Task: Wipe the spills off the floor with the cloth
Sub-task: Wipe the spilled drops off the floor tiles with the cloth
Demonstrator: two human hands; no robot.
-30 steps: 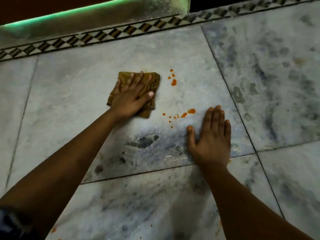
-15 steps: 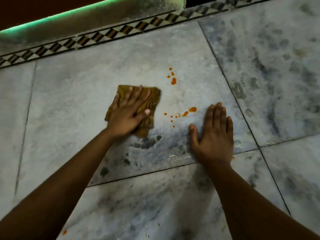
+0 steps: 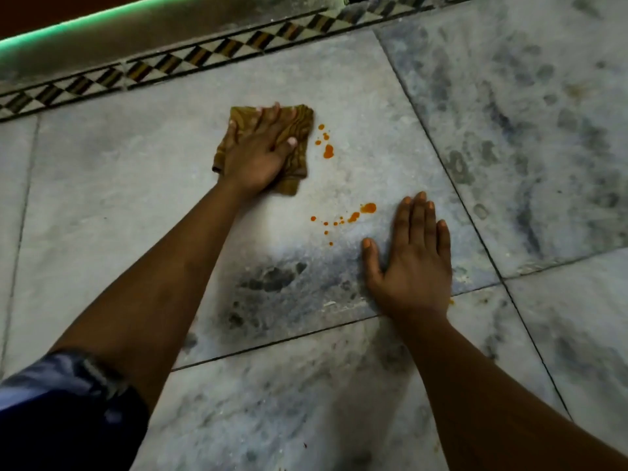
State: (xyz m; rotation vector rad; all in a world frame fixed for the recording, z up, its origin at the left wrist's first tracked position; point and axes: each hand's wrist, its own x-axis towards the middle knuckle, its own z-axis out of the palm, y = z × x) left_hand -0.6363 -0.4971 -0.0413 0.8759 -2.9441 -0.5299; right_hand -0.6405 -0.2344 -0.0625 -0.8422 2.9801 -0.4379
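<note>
Grey marble floor (image 3: 373,96); my left hand (image 3: 258,154) presses flat on the brown cloth (image 3: 299,130), just left of the orange spills (image 3: 328,151); right hand (image 3: 413,263) flat, fingers straight, on the floor.

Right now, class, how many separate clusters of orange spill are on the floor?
2. One cluster lies just right of the cloth; the other trails nearer, left of the right hand. More may be hidden under the cloth or hands.
</note>
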